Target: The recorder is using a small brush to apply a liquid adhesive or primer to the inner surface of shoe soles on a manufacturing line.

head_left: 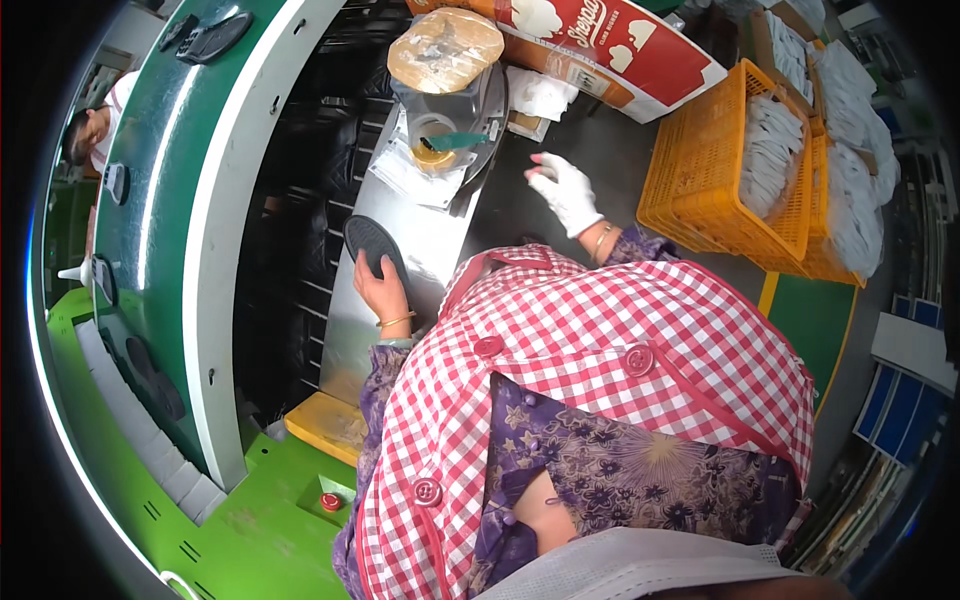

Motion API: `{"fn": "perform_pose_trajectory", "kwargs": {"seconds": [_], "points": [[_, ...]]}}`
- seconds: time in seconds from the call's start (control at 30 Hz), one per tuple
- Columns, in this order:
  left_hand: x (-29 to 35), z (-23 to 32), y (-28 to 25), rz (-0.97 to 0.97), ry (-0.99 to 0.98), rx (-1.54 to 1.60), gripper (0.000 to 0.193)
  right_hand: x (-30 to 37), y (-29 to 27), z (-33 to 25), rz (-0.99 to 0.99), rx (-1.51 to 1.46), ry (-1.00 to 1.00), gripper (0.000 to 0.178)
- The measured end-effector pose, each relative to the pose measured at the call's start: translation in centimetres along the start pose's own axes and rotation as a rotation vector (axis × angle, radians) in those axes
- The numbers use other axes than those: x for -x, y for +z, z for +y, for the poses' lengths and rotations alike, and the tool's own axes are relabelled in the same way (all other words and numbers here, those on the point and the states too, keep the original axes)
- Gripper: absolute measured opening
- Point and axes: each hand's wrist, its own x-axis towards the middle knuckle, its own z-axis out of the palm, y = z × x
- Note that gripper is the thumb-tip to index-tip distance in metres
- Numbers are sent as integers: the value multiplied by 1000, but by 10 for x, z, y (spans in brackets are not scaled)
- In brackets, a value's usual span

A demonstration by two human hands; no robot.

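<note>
My bare left hand (382, 292) grips a black shoe sole (368, 236) by its near end, over the metal work shelf (350, 335). In a white glove with uncovered fingertips, my right hand (566, 196) hangs in the air with its thumb and fingers apart, holding nothing. Ahead of both hands stands a grey pot (450, 105) topped by a tan, crusted round cover (446, 48). A green-handled brush (458, 141) rests at the opening low on the pot's front. White sheets (418, 178) lie beneath it.
At left runs a green conveyor (165, 210) with a white rail, carrying several dark soles (217, 38); a person (112, 115) is beyond it. A red button (331, 501) sits on the green housing. Yellow crates (690, 180) with wrapped goods and a red box (640, 50) stand at right.
</note>
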Motion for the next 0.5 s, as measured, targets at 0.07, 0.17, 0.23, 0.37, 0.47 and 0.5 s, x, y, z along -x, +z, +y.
{"fn": "perform_pose_trajectory", "kwargs": {"seconds": [0.07, 0.17, 0.23, 0.37, 0.47, 0.5], "points": [[26, 31, 5, 6, -28, -99, 57, -12, -28, -4, -58, -118, 51, 53], [49, 21, 11, -57, -106, -195, 65, -20, -27, -14, -26, 9, 78, 63], [59, 15, 18, -175, -235, -98, 71, -26, -30, -12, -55, -70, 103, 68], [57, 14, 17, -146, -265, -143, 80, -39, -16, -28, -77, -39, 72, 70], [53, 15, 17, -185, -343, -237, 82, -50, -7, -40, -77, 9, 67, 72], [53, 19, 17, -177, -376, -224, 83, -58, -6, -36, -82, -8, 49, 73]]}}
